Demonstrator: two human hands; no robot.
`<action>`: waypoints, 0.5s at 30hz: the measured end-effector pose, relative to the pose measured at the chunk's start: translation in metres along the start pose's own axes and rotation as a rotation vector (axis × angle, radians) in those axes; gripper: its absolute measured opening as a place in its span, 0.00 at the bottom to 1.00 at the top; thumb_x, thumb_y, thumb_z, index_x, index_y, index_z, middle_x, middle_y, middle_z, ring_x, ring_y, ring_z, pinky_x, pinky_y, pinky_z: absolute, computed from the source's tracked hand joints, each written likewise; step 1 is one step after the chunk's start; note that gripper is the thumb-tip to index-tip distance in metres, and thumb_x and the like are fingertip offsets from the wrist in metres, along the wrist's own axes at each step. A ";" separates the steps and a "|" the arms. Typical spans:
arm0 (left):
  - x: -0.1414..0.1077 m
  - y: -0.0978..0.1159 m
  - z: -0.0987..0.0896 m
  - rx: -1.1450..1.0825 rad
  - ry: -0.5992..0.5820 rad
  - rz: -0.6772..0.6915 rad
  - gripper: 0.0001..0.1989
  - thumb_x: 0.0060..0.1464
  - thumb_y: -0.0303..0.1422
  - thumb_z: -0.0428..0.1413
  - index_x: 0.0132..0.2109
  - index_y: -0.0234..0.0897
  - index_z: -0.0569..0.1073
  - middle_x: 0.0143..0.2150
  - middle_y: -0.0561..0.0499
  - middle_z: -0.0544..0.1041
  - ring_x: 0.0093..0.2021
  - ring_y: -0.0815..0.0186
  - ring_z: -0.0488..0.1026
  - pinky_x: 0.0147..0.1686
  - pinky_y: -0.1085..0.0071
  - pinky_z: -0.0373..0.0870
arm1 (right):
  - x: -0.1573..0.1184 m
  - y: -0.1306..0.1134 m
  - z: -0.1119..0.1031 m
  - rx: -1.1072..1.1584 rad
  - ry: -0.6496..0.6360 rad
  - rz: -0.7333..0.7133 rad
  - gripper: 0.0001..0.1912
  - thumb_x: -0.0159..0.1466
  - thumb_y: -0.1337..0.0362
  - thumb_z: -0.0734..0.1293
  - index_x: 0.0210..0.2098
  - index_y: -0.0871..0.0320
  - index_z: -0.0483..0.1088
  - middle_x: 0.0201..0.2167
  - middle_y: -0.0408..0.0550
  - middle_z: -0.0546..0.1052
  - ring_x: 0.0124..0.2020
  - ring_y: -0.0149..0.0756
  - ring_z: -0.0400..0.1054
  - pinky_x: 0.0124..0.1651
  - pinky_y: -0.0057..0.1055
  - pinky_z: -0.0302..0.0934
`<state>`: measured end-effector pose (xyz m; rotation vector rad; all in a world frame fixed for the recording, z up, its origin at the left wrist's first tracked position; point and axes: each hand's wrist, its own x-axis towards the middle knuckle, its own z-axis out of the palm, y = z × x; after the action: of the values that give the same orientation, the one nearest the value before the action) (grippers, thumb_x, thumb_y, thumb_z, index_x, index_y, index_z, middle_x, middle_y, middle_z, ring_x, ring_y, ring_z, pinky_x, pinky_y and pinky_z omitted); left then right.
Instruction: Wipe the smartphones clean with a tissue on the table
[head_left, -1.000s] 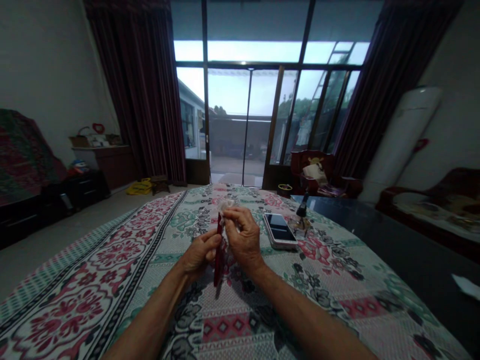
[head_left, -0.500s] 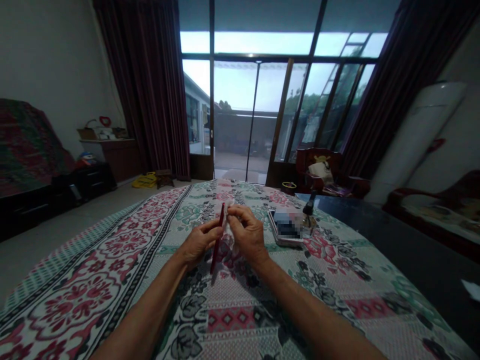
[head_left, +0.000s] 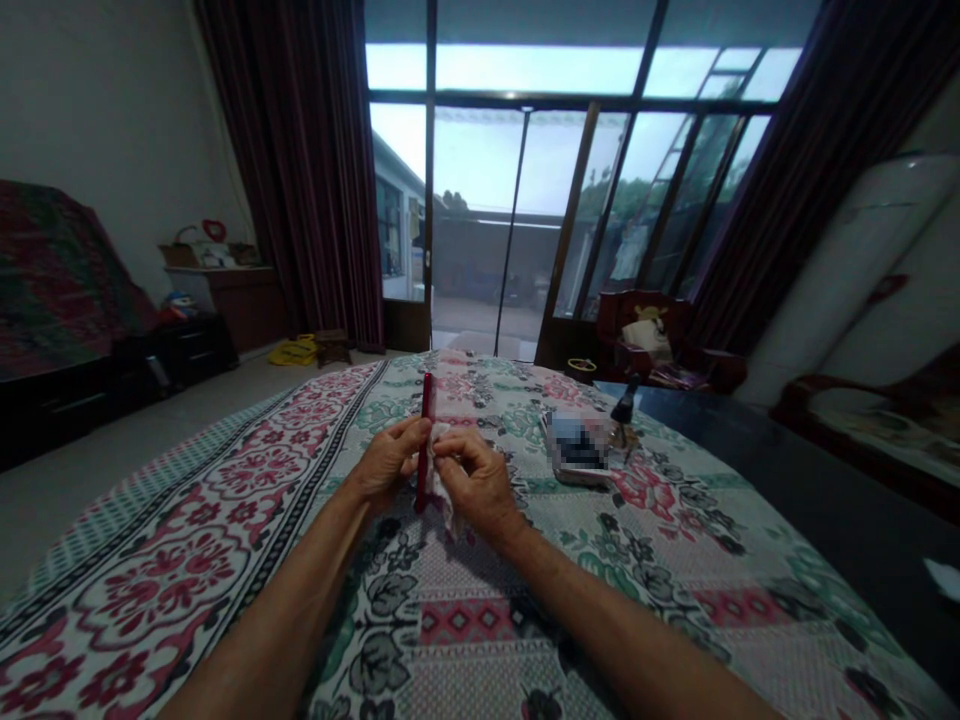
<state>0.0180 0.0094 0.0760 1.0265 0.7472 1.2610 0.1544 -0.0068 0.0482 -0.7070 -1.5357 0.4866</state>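
Head view, our left hand (head_left: 386,465) pinching a slim red stick (head_left: 424,440) held upright over the floral tablecloth (head_left: 225,540), our right hand (head_left: 472,482) clenched around a white cloth (head_left: 448,500) pressed against the stick, blurred phone (head_left: 576,447) lying well to the right.

A floral cloth (head_left: 225,560) in red, green and white covers the wide surface from the near edge to the far end by the glass doors. On its far right part lies a phone (head_left: 576,450), flat, its screen blurred. Just beside the phone, on the right, stands a small dark-topped thing (head_left: 624,415), too small to make out. Right of the cloth runs a dark glossy tabletop (head_left: 825,520).
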 end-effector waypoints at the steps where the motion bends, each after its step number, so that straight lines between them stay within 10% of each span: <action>1: 0.001 0.001 -0.002 0.012 0.028 -0.003 0.27 0.30 0.49 0.72 0.31 0.34 0.75 0.18 0.59 0.66 0.23 0.71 0.67 0.24 0.76 0.65 | -0.004 0.002 0.002 -0.011 -0.016 0.011 0.06 0.58 0.69 0.65 0.30 0.57 0.75 0.33 0.47 0.78 0.36 0.34 0.72 0.41 0.31 0.67; 9: 0.009 0.010 -0.026 0.121 0.337 0.032 0.27 0.27 0.44 0.73 0.35 0.35 0.77 0.29 0.53 0.77 0.29 0.69 0.72 0.30 0.74 0.69 | -0.002 -0.011 -0.010 -0.160 -0.753 0.159 0.04 0.56 0.65 0.72 0.24 0.55 0.76 0.21 0.39 0.75 0.23 0.28 0.66 0.26 0.24 0.59; 15: 0.009 0.000 -0.013 0.196 0.272 0.052 0.25 0.32 0.49 0.71 0.32 0.35 0.76 0.24 0.56 0.72 0.23 0.71 0.68 0.25 0.74 0.65 | 0.007 -0.022 -0.008 -0.385 -0.391 0.189 0.17 0.49 0.60 0.79 0.35 0.58 0.75 0.28 0.45 0.77 0.27 0.33 0.68 0.29 0.29 0.60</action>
<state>0.0079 0.0209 0.0713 1.0482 1.0765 1.4105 0.1591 -0.0188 0.0685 -1.1103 -1.9679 0.4943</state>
